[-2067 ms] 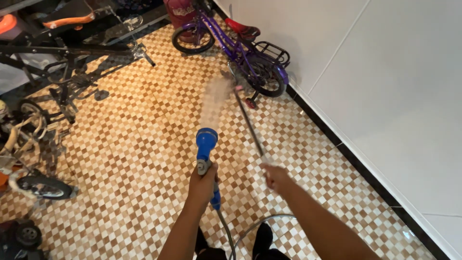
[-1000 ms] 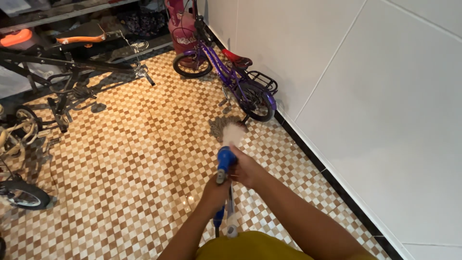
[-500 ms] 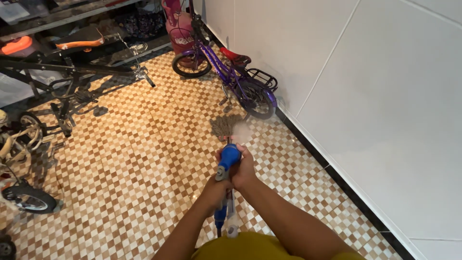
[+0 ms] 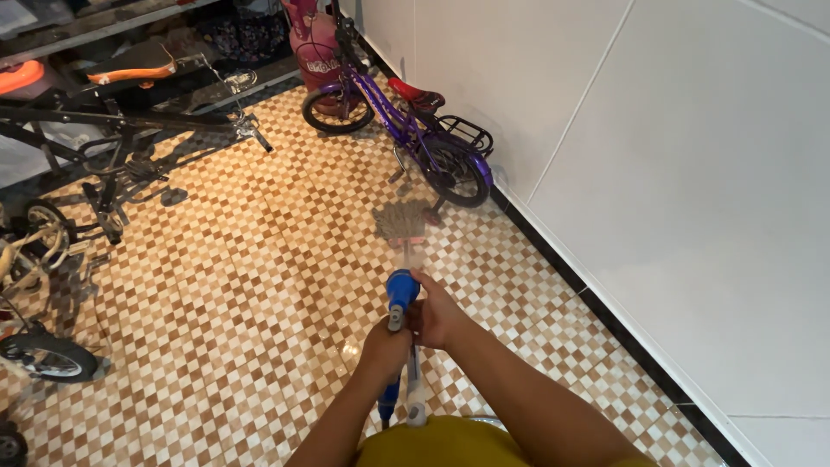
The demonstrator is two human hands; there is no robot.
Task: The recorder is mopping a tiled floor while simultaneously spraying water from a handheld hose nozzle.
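My left hand (image 4: 383,344) grips a blue hose spray nozzle (image 4: 402,290) that points forward over the floor. Right beside it my right hand (image 4: 438,316) holds the thin handle of a mop (image 4: 414,380), which runs down under both hands. The mop's stringy brown head (image 4: 401,220) lies on the checkered tile floor (image 4: 242,285) just ahead of the nozzle. A faint blur of water shows between nozzle and mop head. Both hands are close together, almost touching.
A small purple bicycle (image 4: 406,130) with a red seat leans by the white tiled wall (image 4: 674,190) at the far right. A pink gas cylinder (image 4: 313,43) stands behind it. Black bikes and frames (image 4: 112,138) crowd the left side, with wheels (image 4: 43,355) at the left edge.
The right hand drew the mop handle in next to the nozzle, the mop head slid closer, and the strong spray faded to a faint blur.
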